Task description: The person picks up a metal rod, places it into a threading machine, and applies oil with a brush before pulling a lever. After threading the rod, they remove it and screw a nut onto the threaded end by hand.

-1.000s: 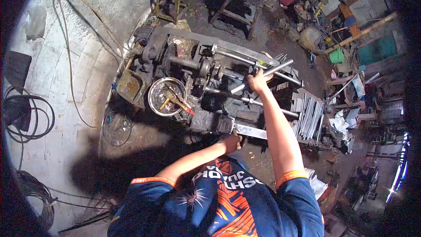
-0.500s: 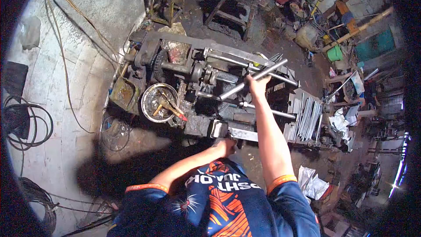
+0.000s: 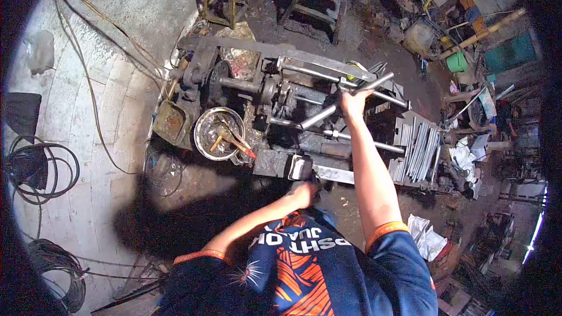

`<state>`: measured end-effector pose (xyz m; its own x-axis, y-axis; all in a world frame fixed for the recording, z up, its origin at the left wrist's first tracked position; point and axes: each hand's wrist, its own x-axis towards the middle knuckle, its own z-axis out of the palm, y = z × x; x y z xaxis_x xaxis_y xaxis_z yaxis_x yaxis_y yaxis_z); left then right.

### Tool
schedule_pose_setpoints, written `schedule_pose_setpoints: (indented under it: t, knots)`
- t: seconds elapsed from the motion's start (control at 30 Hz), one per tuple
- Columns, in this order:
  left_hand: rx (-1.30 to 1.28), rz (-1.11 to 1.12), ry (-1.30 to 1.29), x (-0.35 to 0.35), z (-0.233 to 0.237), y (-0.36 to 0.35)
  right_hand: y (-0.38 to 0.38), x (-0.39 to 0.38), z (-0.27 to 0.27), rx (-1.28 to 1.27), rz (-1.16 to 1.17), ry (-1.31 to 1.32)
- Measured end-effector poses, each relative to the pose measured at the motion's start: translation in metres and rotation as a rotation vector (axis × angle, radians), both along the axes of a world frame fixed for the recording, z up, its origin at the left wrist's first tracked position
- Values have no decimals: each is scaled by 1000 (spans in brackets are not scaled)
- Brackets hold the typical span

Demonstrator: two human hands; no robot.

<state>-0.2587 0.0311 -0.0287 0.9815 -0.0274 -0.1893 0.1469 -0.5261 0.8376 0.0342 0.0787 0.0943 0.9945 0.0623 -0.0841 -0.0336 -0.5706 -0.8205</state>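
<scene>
My right hand (image 3: 353, 104) is closed around a bright metal rod (image 3: 321, 116), which lies slantwise over the machine's long parallel bars (image 3: 372, 141). The rod's upper end sticks out past my fingers to the right. At the machine's near edge my left hand (image 3: 301, 195) is curled closed beside a dark part. What its fingers hold is hidden. Just above that hand is a block with a pale top (image 3: 301, 168), and a flat shiny metal bar (image 3: 333, 174) runs to the right of it.
A round pan (image 3: 198, 134) holding dark liquid and brushes stands on the machine's left side. Several cut rods (image 3: 422, 149) lie at its right end. A squarish container (image 3: 170, 119) sits left of the pan. Coiled black cable (image 3: 44, 169) lies at far left.
The whole view has shifted slightly, with the scene moving right and up. My right hand still grips the rod at nearly the same place over the machine. My left hand stays by the near edge.
</scene>
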Motion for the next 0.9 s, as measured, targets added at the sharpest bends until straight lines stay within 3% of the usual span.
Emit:
schedule_pose_setpoints:
  t: [0.07,0.17,0.3,0.47,0.7,0.9]
  knots:
    - [22,72,-84,0,2,-2,0,0,0,67,44,-89]
    - [37,45,-101,2,-1,-2,-4,1,3,16,69,-15]
    - [106,-5,-135,3,-36,-12,-2,4,-1,-9,104,-23]
    - [87,-56,54,4,-7,-4,1,2,1,-56,73,-19]
    - [73,-40,-100,-3,-32,-5,-3,5,0,-19,83,8]
    - [72,-19,5,0,-9,0,-8,10,0,-60,147,-18]
